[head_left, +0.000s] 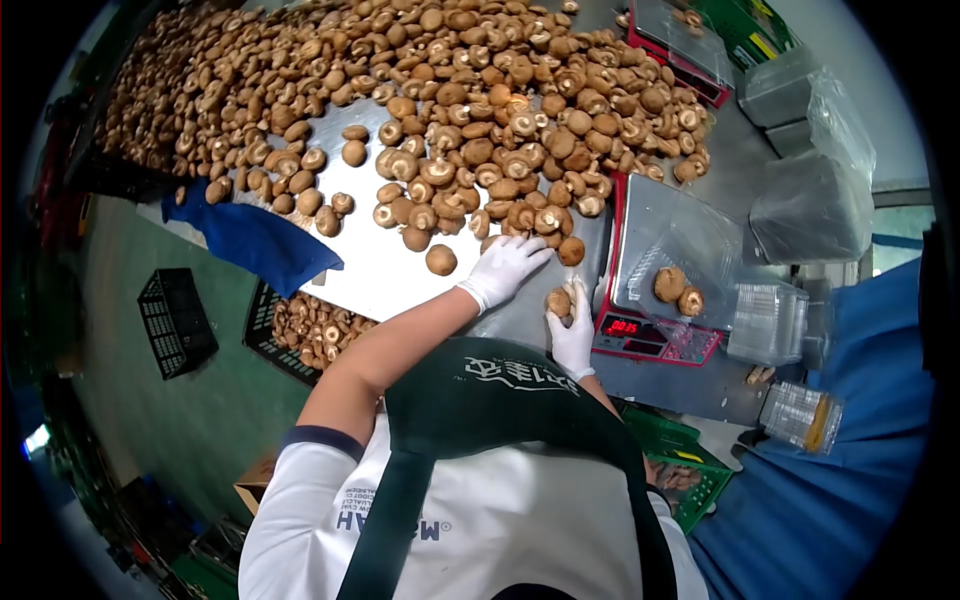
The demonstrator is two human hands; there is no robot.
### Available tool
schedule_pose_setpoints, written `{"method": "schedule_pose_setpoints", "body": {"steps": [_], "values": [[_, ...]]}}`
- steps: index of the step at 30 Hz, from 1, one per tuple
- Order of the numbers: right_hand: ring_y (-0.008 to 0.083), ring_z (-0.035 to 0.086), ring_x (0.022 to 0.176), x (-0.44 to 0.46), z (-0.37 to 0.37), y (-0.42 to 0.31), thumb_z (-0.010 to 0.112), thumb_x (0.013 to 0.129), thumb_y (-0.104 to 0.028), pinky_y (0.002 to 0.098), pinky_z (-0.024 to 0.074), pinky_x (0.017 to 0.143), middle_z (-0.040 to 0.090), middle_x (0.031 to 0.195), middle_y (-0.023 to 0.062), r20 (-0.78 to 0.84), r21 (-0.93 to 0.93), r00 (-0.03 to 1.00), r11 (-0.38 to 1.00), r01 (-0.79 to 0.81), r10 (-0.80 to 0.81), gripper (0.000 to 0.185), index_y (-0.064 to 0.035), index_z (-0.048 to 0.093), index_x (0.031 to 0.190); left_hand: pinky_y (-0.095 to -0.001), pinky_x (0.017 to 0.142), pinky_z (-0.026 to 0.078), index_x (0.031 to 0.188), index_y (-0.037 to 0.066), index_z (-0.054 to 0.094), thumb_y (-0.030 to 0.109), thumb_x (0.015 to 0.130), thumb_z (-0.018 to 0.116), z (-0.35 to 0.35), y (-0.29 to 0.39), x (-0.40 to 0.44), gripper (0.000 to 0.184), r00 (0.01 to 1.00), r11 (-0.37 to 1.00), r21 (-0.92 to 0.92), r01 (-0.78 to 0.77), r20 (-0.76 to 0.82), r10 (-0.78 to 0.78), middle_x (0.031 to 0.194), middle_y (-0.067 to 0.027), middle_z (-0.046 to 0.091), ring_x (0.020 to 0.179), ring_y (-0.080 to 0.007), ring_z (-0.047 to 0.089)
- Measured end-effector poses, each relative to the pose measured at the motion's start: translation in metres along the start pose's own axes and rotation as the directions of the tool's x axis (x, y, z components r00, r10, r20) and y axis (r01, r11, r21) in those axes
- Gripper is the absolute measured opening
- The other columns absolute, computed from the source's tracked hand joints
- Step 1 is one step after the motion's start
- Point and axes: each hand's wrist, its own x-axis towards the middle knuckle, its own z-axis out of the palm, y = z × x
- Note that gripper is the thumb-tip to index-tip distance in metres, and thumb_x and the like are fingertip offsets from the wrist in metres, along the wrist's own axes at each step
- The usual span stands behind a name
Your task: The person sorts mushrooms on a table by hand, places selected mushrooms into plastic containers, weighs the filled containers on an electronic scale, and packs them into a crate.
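My right hand (573,338), in a white glove, holds a brown mushroom (558,302) between thumb and fingers, left of the scale. My left hand (508,270), also gloved, reaches to the near edge of the big mushroom pile (480,150). Its fingers stretch forward against the nearest caps, and I see nothing held in them. A single mushroom (571,251) lies just beyond my right fingertips. Two mushrooms, one large (669,284) and one smaller (690,301), sit in a clear plastic tray (640,265) on the red-framed scale (655,345), whose display glows red.
Stacks of clear trays (810,210) stand at the right, with more trays (768,322) beside the scale. A second scale (680,45) is at the back. A blue cloth (255,240) hangs over the left table edge, above a black crate (262,325) of mushrooms. A green crate (705,480) is low right.
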Motion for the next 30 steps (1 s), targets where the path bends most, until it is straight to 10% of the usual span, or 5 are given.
{"method": "schedule_pose_setpoints", "body": {"steps": [9,11,15,30], "values": [[0.0251,0.049,0.128,0.008,-0.003,-0.036,0.063,0.084,0.008,0.0349,0.0387,0.109,0.048,0.138,0.0187,-0.016,0.150,1.000,0.989,-0.010,0.012,0.076,-0.0017,0.028,0.151,-0.0368,0.102,0.045,0.140,0.007,0.047,0.002,0.079,0.071,-0.041,0.022,-0.032,0.065,0.867,0.616,-0.703,0.356,0.003,-0.498,0.132,-0.0139,0.054,0.122,-0.0264,0.055],[0.0236,0.049,0.127,0.014,0.002,-0.035,0.061,0.087,0.008,0.0347,0.0390,0.109,0.048,0.138,0.0178,0.015,0.325,0.999,0.945,-0.047,0.045,0.072,-0.0001,0.029,0.150,-0.0326,0.096,0.050,0.138,0.004,0.048,0.012,0.090,0.067,-0.036,0.021,-0.041,0.052,0.755,0.102,-0.917,0.386,0.251,-0.605,0.125,-0.0104,0.059,0.114,-0.0217,0.059],[0.0206,0.054,0.120,0.027,0.002,-0.057,0.051,0.099,-0.003,0.0377,0.0493,0.101,0.049,0.135,0.0131,0.235,0.596,0.952,0.744,-0.301,0.197,0.043,0.0046,0.042,0.141,-0.0320,0.087,0.057,0.132,0.001,0.048,0.035,0.104,0.044,-0.033,0.012,-0.057,0.044,0.590,-0.663,-0.697,0.274,0.666,-0.456,0.115,-0.0166,0.065,0.102,-0.0234,0.068],[0.0249,0.059,0.117,0.030,0.013,-0.063,0.042,0.105,-0.016,0.0403,0.0512,0.097,0.055,0.130,0.0147,0.320,0.764,0.932,0.534,-0.361,0.172,0.040,0.0048,0.043,0.139,-0.0336,0.084,0.060,0.130,0.004,0.048,0.047,0.102,0.046,-0.025,0.005,-0.074,0.052,0.588,-0.846,-0.507,0.167,0.740,-0.327,0.115,-0.0194,0.065,0.100,-0.0247,0.069]]}}
